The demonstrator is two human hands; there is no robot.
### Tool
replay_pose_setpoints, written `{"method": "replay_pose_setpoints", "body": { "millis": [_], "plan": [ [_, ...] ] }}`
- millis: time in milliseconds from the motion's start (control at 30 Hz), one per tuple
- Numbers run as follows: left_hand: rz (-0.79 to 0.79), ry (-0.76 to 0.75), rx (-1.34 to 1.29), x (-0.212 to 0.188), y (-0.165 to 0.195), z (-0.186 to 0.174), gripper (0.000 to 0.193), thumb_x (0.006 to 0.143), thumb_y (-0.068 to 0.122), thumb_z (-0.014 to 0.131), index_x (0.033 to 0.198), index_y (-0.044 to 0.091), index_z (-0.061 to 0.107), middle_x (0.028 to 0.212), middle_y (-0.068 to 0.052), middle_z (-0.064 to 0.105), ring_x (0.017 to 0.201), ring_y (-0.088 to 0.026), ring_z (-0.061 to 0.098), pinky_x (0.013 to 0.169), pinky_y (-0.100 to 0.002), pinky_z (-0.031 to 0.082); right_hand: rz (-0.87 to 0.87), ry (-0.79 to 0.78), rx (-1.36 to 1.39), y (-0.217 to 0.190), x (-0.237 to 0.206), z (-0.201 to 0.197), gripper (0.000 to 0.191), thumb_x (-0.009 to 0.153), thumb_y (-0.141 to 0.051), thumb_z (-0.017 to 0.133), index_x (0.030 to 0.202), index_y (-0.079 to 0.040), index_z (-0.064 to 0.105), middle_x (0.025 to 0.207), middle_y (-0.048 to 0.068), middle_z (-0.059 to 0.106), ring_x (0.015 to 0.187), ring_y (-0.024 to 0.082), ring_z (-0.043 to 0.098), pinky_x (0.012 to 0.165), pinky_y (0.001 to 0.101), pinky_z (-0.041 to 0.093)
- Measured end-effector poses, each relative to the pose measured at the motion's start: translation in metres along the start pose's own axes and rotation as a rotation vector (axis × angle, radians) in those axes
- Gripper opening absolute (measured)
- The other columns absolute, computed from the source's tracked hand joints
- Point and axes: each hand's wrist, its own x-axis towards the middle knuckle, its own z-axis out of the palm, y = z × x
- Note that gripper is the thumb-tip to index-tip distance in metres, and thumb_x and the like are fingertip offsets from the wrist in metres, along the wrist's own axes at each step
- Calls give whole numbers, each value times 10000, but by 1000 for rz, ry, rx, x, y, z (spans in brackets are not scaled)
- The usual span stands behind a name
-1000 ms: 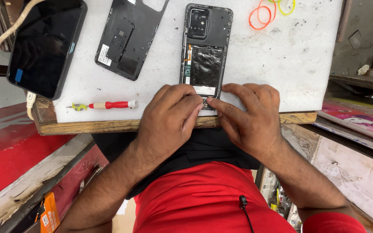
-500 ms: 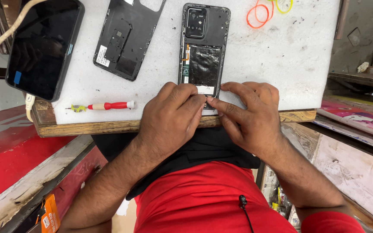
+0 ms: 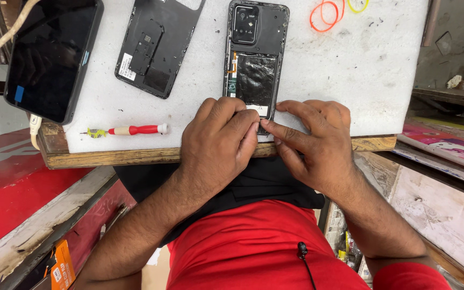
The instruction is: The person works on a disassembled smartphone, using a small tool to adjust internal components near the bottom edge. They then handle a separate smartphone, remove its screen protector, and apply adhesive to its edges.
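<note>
An opened phone (image 3: 255, 53) lies back-up on the white mat (image 3: 350, 70), its black battery and camera block exposed. My left hand (image 3: 218, 142) rests curled over the phone's near end, fingertips pressed on it. Beside it, my right hand (image 3: 312, 142) touches the same end with thumb and forefinger pinched together at the phone's lower edge. What the fingers hold there is hidden. The phone's removed back cover (image 3: 154, 45) lies to the left.
A second phone (image 3: 52, 56) with a dark screen sits at the far left, a cable running past it. A small red-handled screwdriver (image 3: 132, 130) lies near the mat's front edge. Orange and yellow rubber bands (image 3: 328, 13) lie at the back. The wooden table edge (image 3: 108, 157) runs below.
Both hands stayed on the phone's near end, with only small finger shifts. The view has drifted slightly.
</note>
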Motion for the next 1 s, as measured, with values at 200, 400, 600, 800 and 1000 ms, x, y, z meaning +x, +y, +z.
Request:
{"method": "replay_pose_setpoints", "body": {
  "millis": [200,400,600,800,1000],
  "plan": [
    [-24,20,21,3,5,6,194,874,83,811,1044,56,723,963,-36,598,838,-182,567,645,-306,505,-31,11,-42,0,1,1,427,814,-107,802,1231,-199,786,1323,58,650,1144,255,555,987,447,366],
    [-44,-18,-69,3,13,-8,204,888,66,783,1071,39,699,1019,-60,614,926,-241,600,772,-380,544,19,44,-81,-8,-6,-1,407,848,-106,809,1242,-202,772,1336,49,644,1149,262,566,1008,458,396],
    [-1,-76,-26,3,21,-12,284,886,102,797,1130,-6,702,1046,-96,632,941,-250,623,772,-350,572,18,57,-62,-3,-10,-4,423,844,-113,810,1254,-205,760,1351,45,632,1156,272,566,1021,461,394],
    [6,-89,56,1,23,-3,188,949,30,773,1113,-30,703,1012,-98,627,908,-234,616,728,-328,562,22,52,-54,-3,-11,-4,443,834,-110,804,1262,-216,759,1350,39,631,1157,263,564,1021,461,383],
    [-14,-35,44,-1,25,6,187,944,55,758,1103,-15,691,1019,-99,621,926,-254,595,775,-361,560,49,42,-14,-1,-12,-6,424,848,-104,797,1258,-208,766,1359,56,645,1169,264,567,1023,453,368]
  ]
}}
